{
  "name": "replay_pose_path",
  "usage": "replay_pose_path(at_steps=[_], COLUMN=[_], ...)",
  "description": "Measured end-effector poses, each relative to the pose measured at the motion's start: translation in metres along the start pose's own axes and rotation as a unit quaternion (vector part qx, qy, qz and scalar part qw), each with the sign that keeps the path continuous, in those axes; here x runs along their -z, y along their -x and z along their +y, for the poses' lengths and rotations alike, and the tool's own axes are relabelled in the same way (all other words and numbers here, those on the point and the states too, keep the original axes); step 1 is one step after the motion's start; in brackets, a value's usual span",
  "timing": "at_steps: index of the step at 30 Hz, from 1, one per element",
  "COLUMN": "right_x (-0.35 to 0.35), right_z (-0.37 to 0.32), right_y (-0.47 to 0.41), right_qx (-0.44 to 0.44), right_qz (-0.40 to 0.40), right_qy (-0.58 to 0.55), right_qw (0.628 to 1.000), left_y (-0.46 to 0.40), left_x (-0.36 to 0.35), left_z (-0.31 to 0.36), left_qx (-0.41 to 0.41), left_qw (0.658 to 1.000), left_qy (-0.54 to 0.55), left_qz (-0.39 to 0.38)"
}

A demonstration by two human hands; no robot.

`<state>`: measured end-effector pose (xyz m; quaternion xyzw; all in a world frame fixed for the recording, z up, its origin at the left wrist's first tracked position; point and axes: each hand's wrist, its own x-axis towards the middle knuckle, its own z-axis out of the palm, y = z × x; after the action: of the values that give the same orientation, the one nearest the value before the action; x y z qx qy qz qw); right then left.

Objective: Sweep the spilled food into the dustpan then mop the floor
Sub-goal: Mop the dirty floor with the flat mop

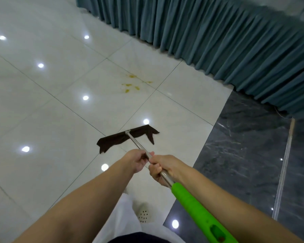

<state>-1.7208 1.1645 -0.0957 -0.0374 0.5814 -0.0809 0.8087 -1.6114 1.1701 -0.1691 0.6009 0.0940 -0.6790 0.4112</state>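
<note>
A flat mop with a dark brown cloth head [125, 137] rests on the white tiled floor [60, 120] in front of me. Its metal shaft [137, 143] runs back to a green grip [197, 209] at the lower right. My left hand [136, 160] is closed around the shaft, further down toward the head. My right hand [162, 168] grips the shaft just above the green part. Yellow smears [133, 84] stain the tile beyond the mop head, a good tile-length away from it. No dustpan is in view.
A pleated teal table skirt [226, 41] hangs to the floor along the top right. Dark grey marble flooring [244, 155] borders the white tiles on the right. A pale wooden stick [290, 130] stands near the skirt. My white shoe [142, 212] is below the hands.
</note>
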Motion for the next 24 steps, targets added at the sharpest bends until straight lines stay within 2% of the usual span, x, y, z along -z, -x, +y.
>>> replay_pose_path(at_steps=[8, 24], right_x=[-0.036, -0.179], right_z=[-0.098, -0.325], right_y=[-0.024, -0.098], right_qx=[0.007, 0.029], right_qz=[0.004, 0.010], right_qy=[-0.017, -0.001], right_qw=[1.000, 1.000], left_y=[-0.038, -0.171], left_x=[-0.038, -0.092], left_z=[0.092, 0.342], left_qx=[-0.004, 0.000], left_qw=[1.000, 1.000], left_qy=[0.012, 0.014], left_qz=[-0.020, -0.027])
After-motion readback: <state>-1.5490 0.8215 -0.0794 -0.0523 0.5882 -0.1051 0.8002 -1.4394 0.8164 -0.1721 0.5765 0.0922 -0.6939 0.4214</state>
